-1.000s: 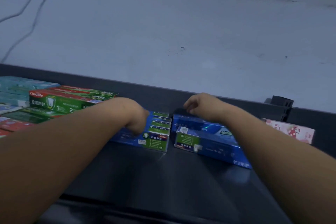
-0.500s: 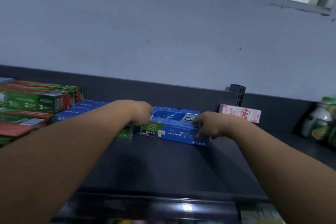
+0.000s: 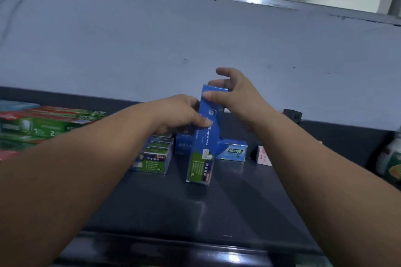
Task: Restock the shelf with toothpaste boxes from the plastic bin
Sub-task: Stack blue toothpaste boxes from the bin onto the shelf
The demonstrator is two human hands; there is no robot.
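A blue toothpaste box [image 3: 202, 143] with a green lower end is tilted up off the dark shelf [image 3: 195, 208]. My left hand [image 3: 182, 115] grips its left side near the middle. My right hand [image 3: 230, 91] pinches its top end with thumb and fingers, one finger raised above. Behind it, a stack of matching blue boxes [image 3: 153, 158] lies to the left and another blue box [image 3: 232, 150] lies flat to the right. The plastic bin is not in view.
Green and red toothpaste boxes [image 3: 43, 125] are stacked at the left. A small pink and white box [image 3: 263, 156] lies right of the blue ones. A green-labelled bottle [image 3: 390, 162] stands at the far right. A grey wall [image 3: 195, 39] backs the shelf.
Both hands lay on the flat blue boxes before. Now one blue box is lifted and tipped nearly upright between my hands, its green end toward me.
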